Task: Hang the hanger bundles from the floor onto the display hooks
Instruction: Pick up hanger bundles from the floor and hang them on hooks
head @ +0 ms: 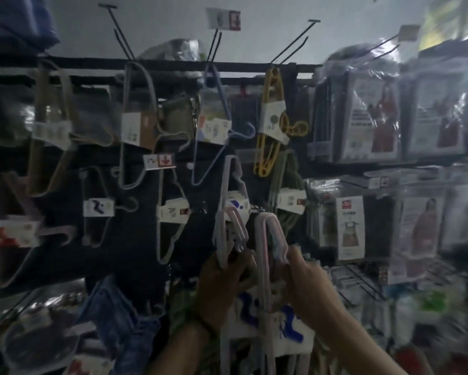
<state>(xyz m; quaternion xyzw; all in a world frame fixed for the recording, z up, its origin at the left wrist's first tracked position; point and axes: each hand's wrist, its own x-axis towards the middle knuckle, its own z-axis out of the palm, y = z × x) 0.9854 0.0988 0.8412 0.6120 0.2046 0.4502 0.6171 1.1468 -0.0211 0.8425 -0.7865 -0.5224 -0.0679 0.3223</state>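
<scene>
Two upright pale-pink hanger bundles (white-banded, blue-printed)

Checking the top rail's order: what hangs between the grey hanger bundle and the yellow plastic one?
A light blue plastic hanger bundle hangs there, as the head view shows.

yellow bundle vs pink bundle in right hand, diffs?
Yellow bundle hangs from a top hook; pink bundle is gripped by the right hand, on no hook I can see. Yellow bundle is vivid; pink bundle is pale. Yellow's label carries small marks; pink's has a big blue one. Both are hangers banded by a white label.
</scene>
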